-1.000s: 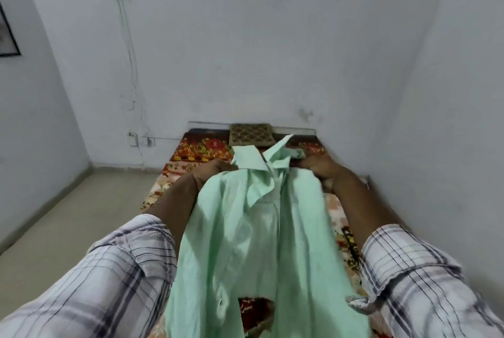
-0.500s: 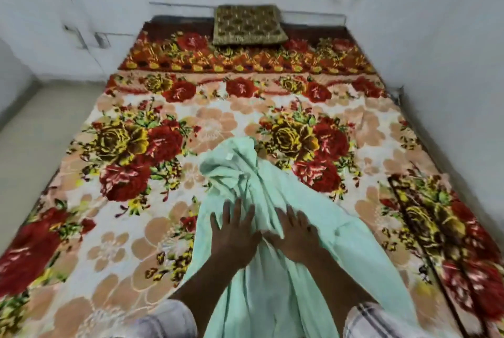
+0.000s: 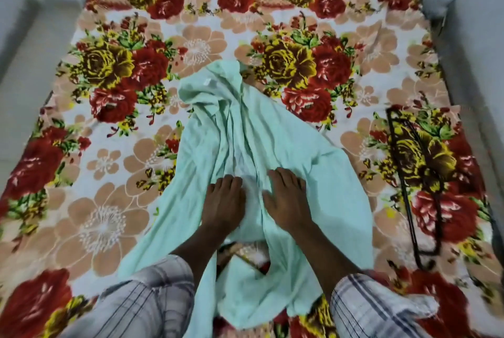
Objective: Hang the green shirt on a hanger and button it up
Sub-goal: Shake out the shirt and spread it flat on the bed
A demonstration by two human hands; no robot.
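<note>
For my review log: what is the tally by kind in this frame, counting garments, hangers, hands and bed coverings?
green shirt: 1
hanger: 1
hands: 2, the left hand and the right hand, both flat on the shirt
floral bedspread: 1
Total: 5

Even, soft indoor light; edges blurred and wide-angle warped.

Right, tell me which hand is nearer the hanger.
The right hand, flat on the green shirt: the black hanger lies on the bedspread out on its side, while the left hand presses the shirt farther from it.
</note>
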